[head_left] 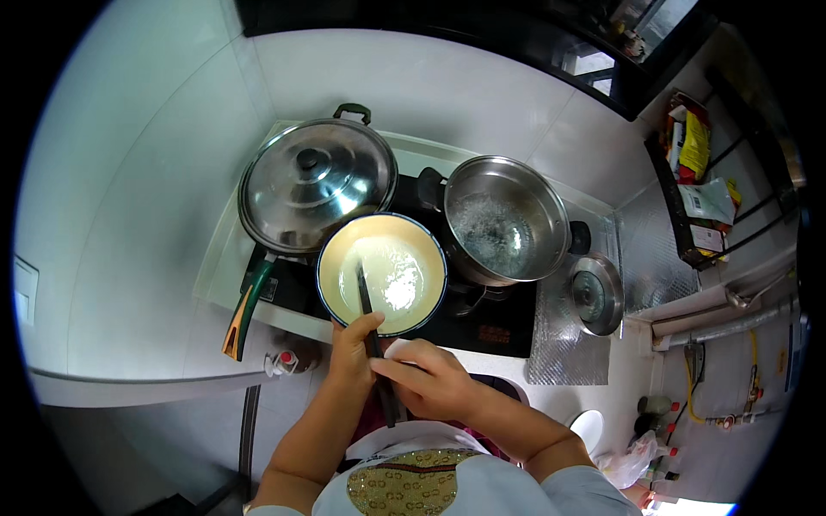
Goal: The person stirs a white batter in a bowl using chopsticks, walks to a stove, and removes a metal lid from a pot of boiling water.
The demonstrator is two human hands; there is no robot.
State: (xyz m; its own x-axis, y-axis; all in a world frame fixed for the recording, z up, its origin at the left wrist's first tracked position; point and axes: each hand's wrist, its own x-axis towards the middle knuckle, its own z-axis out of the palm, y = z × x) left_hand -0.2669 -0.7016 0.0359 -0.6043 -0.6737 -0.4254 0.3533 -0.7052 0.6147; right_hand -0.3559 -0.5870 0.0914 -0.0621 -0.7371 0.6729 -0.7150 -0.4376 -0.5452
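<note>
My left hand holds a cream enamel bowl with a dark blue rim at its near side, the thumb over the edge. Pale, runny batter fills the lower part of the bowl. A pair of dark chopsticks runs under my left thumb, tips in the batter and back ends toward my body. My right hand is just right of the chopsticks, its index fingertip against them and the other fingers curled. A bit of white shows beside its knuckles; what those fingers hold is hidden.
Behind the bowl on the left stands a lidded pan with a green handle. An open steel pot of bubbling water is on the black cooktop. To the right are a small metal dish and a rack of packets.
</note>
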